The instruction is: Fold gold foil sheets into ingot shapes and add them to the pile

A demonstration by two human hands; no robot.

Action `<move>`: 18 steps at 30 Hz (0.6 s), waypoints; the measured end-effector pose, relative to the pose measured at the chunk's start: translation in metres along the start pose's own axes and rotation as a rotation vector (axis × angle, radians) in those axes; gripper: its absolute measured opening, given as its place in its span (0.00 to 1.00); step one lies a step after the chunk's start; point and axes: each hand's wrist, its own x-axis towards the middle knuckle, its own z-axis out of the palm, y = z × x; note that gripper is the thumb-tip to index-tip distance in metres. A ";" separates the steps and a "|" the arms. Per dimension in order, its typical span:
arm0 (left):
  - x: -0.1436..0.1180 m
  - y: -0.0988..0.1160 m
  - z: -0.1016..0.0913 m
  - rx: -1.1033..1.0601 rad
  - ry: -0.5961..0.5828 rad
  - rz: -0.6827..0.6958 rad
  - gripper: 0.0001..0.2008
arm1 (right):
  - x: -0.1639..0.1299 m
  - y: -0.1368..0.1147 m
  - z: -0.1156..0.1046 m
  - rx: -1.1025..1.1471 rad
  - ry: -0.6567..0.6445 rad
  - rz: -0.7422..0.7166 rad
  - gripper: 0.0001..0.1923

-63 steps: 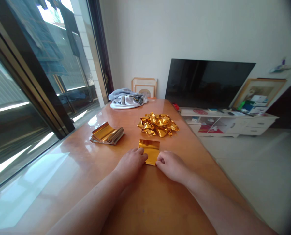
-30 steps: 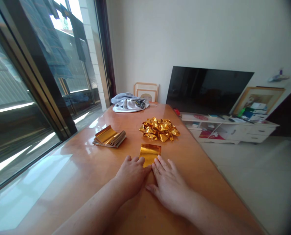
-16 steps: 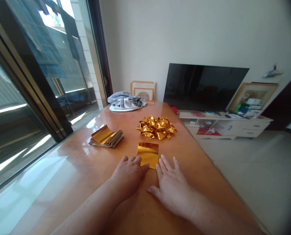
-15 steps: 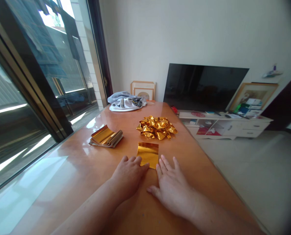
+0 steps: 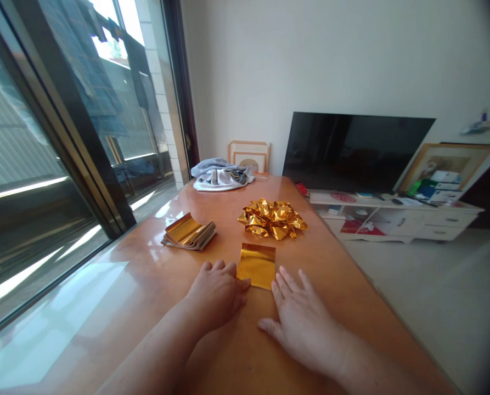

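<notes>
Gold, shiny rectangular foil sheet [image 5: 257, 266] lies near the centre of the frame, between the person's hands and just beyond them. The left hand [image 5: 218, 291] is at its near left corner, fingers curled and thumb touching the edge; whether it pinches the foil cannot be told. The right hand [image 5: 302, 318] is spread palm down, fingertips at the near right corner, thumb held apart; contact there is too fine to tell.

Two seconds ago the right hand was curled at that corner, and a second ago its flattened fingers covered part of the near edge. Now they have slid off to the right, baring most of that edge. This suggests a pressing stroke has just finished while the left hand steadies the sheet, which lies mostly flat, its far end curling slightly.

Beyond, left of centre, sits a stack of gold foil sheets with pale undersides [image 5: 189, 230], the top one curled. Right of centre lies a heap of crumpled-looking, folded gold foil pieces [image 5: 271, 219]. All rest on the glossy orange-brown wooden desk [image 5: 240, 356], with a bundle of grey-blue and white cloth [image 5: 220, 175] at its far end.
</notes>
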 end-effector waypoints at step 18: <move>-0.002 -0.016 -0.004 -0.041 0.038 -0.076 0.15 | -0.001 -0.001 -0.003 0.033 0.008 0.008 0.45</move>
